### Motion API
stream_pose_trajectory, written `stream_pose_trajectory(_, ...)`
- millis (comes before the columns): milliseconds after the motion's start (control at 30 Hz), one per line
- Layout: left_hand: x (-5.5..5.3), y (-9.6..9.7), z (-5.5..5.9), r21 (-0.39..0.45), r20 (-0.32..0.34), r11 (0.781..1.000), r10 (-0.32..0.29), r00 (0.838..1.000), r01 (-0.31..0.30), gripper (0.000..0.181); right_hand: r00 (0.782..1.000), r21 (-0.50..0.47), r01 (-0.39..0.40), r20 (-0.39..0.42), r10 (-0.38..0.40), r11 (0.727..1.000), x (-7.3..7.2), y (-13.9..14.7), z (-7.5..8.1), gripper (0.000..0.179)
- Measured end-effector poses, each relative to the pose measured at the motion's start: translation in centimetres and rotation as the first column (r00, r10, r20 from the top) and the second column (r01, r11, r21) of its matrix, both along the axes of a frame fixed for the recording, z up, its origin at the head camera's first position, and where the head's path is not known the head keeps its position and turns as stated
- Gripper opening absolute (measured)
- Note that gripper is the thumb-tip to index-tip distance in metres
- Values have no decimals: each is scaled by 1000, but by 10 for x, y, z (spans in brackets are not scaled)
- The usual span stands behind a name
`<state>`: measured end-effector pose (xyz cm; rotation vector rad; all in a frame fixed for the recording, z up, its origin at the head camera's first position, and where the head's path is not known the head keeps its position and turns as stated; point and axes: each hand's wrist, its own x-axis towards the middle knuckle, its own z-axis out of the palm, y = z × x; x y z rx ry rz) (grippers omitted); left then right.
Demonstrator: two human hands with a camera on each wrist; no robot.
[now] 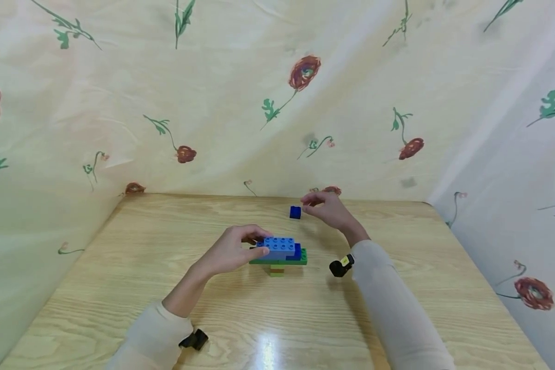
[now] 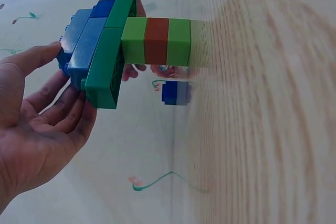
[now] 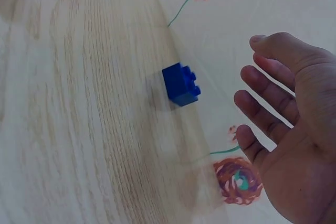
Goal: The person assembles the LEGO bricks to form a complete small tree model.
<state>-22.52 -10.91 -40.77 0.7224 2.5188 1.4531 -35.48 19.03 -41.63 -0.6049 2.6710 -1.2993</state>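
My left hand (image 1: 233, 250) holds a built stack of toy building bricks at its upper left end, thumb in front and fingers behind. A light blue brick (image 1: 279, 247) tops the stack, beside and over darker blue ones. Beneath them runs a green layer (image 2: 102, 80), carried on a narrow column of lime bricks (image 2: 179, 43) with a reddish-brown brick (image 2: 156, 41) between. The column's foot is on the table. Farther back lies a small dark blue brick (image 3: 180, 85), studs up. My right hand (image 1: 329, 209) hovers just right of it, fingers loosely bent, nothing held and not touching it.
The wooden table (image 1: 166, 226) ends at the back against a flowered cloth (image 1: 213, 103), which also hangs along both sides. Black wrist cameras sit on the left wrist (image 1: 194, 339) and the right wrist (image 1: 341, 266). The small brick lies near the table's back edge.
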Motion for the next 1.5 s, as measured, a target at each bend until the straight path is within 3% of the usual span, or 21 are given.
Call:
stream_pose_trajectory(367,-3,1,-2,3,-17,1000,-13,1000,13,34,984,-10,36,178,-34,999,-30,-3,-38,41)
stream_pose_trajectory(500,-2,-1,-2,0,-2,1000,5,1000,-5,33,982,-6,42,182,-40,999,-36,-7,-44,38)
stream_pose_trajectory(767,-2,-1,-1,-4,-13,1000,-6,1000,6,34,986,63,38,159,-48,997,-35,-8,-46,33)
stream_pose_trajectory(1200,-3,-1,-3,1,-13,1000,-10,1000,10,33,988,94,55,141,-68,994,-35,-8,-48,36)
stream_pose_trajectory(1500,-3,-2,-3,4,7,1000,3,1000,-3,32,997,74,23,74,-28,997,-26,-9,-35,36)
